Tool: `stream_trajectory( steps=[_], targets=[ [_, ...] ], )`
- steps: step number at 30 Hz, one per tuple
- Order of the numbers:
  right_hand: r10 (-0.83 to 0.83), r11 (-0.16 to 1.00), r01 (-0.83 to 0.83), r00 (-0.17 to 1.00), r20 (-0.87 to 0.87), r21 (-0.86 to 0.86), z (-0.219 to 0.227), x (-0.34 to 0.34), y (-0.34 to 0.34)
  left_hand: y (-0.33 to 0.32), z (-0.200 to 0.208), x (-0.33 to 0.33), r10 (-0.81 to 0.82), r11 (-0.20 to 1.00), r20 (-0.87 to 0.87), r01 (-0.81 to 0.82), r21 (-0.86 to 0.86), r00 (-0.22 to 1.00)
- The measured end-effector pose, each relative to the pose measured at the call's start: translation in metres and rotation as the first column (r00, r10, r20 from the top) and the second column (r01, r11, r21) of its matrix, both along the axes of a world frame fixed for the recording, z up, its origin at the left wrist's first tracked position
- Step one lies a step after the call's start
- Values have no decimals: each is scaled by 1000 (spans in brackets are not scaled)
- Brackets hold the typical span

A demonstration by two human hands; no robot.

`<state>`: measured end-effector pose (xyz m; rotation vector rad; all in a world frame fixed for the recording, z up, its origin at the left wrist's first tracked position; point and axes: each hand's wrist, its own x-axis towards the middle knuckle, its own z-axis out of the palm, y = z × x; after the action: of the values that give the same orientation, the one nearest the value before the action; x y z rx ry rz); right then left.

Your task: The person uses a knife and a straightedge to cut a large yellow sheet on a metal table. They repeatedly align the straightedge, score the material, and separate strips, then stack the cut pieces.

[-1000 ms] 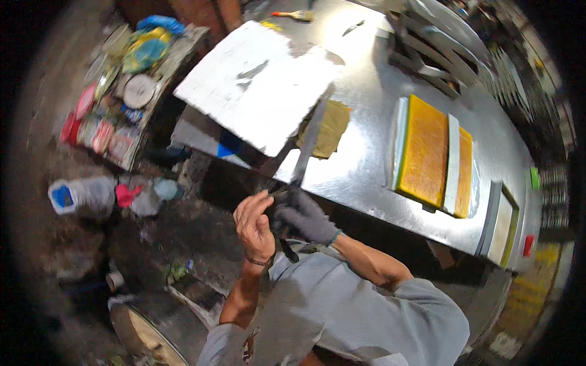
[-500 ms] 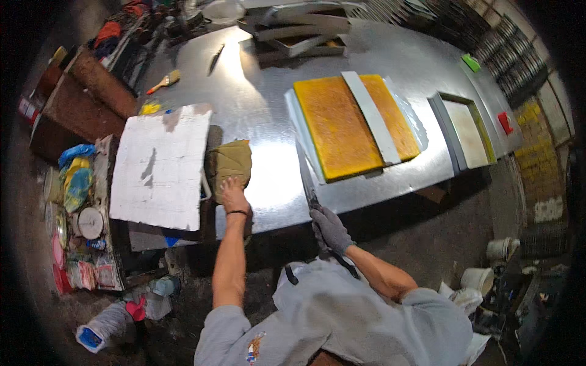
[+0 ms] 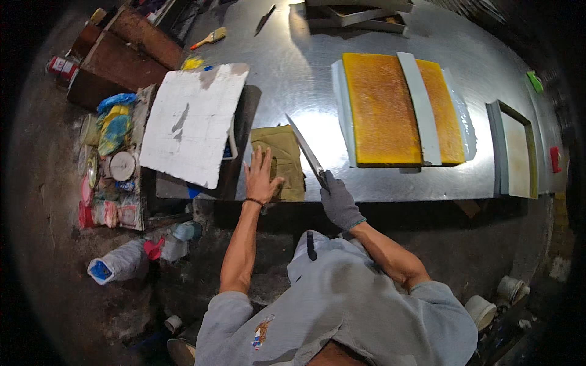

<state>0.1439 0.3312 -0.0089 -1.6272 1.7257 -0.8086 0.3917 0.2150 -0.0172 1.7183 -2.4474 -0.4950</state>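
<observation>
My bare left hand (image 3: 260,178), a dark band at its wrist, lies with fingers spread on the left part of a folded olive-brown cloth (image 3: 288,146) at the table's near edge. In my right hand (image 3: 339,201), which wears a grey glove, is the handle of a long knife (image 3: 303,144). Its blade slants up and left, the tip over or just past the cloth's far right corner. To the right of the knife rests a thick orange-yellow slab (image 3: 381,110) on a pale sheet. A flat grey strip (image 3: 420,107) lies across the slab.
The metal table (image 3: 268,79) carries a white board (image 3: 189,122) at left, a paintbrush (image 3: 210,38) and a small dark knife (image 3: 264,20) farther back. A shallow metal frame (image 3: 517,149) stands at right. Left of the table is a shelf with jars, bags and tubs (image 3: 121,166).
My right hand has brought the knife up and left, from beside the slab to the cloth. The left hand stays on the cloth, which has shifted nearer the edge. The view has moved too.
</observation>
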Motion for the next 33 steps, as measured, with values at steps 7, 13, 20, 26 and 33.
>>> stream_trajectory(
  steps=[7, 13, 20, 26, 33],
  targets=[
    [145, 967, -101, 973, -179, 236, -16, 75, 18, -6, -35, 15, -17, 993, 94, 7, 115, 995],
    [214, 864, -80, 952, -219, 497, 13, 33, 89, -3, -33, 15, -39, 995, 74, 32, 98, 997],
    [-285, 933, 218, 934, 215, 286, 49, 18, 111, -9, -54, 33, 49, 998, -160, -42, 48, 986],
    [-438, 771, 84, 790, 429, 632, 5, 70, 11, -10, -59, 30, -42, 989, -328, -8, -149, 944],
    [-191, 800, 96, 977, 100, 593, -31, 21, 122, -15, -40, 27, -10, 986, -284, -37, -161, 959]
  ],
)
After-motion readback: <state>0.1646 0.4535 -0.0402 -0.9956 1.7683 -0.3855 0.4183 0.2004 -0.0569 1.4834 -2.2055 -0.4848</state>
